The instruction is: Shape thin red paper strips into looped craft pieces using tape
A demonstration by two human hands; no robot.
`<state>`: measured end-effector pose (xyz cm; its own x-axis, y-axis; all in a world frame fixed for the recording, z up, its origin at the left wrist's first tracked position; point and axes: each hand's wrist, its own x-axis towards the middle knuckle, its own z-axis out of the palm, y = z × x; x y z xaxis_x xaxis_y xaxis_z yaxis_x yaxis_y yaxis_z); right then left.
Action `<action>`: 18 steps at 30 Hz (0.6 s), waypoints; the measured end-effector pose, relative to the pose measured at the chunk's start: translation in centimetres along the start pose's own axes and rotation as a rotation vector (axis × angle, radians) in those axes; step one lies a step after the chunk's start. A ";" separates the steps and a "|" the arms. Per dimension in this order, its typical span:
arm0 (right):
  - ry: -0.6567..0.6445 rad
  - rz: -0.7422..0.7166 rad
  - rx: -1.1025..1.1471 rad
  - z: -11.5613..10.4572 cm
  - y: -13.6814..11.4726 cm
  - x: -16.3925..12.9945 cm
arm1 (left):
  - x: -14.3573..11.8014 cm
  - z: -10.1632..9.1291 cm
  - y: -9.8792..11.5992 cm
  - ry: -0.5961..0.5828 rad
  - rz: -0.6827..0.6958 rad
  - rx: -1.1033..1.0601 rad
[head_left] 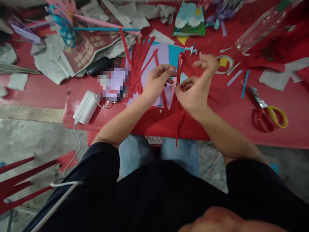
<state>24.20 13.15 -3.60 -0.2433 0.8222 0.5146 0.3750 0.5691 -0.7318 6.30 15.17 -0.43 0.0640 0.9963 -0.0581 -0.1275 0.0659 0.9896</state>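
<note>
My right hand (196, 88) pinches a long, narrow red paper strip (179, 69) between thumb and finger, its other fingers raised. The strip's top is folded over, and its lower end hangs past the table's front edge. Just left of it is my left hand (158, 80), thumb and fingertips pressed together. What those fingertips hold, if anything, is too small to make out. Beneath both hands lie lilac and blue paper sheets (162, 53). A loose pile of red paper strips (140, 54) rests on them at the left.
Yellow-and-red-handled scissors (264, 108) and a tape roll (224, 64) lie to the right on the red table (227, 122). A plastic bottle (259, 29) is behind them. At left are a white power bank (85, 106) with a cable, a black mouse (98, 66) and newspaper (51, 54).
</note>
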 end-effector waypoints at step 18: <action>0.300 -0.359 -0.058 -4.3 -7.3 0.8 | -0.2 -0.5 0.0 -0.188 0.224 -0.054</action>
<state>25.09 9.55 4.07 -0.1011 0.5279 0.8432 0.3655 0.8080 -0.4621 5.77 14.96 -0.48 0.2098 0.9590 0.1908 -0.2108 -0.1462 0.9665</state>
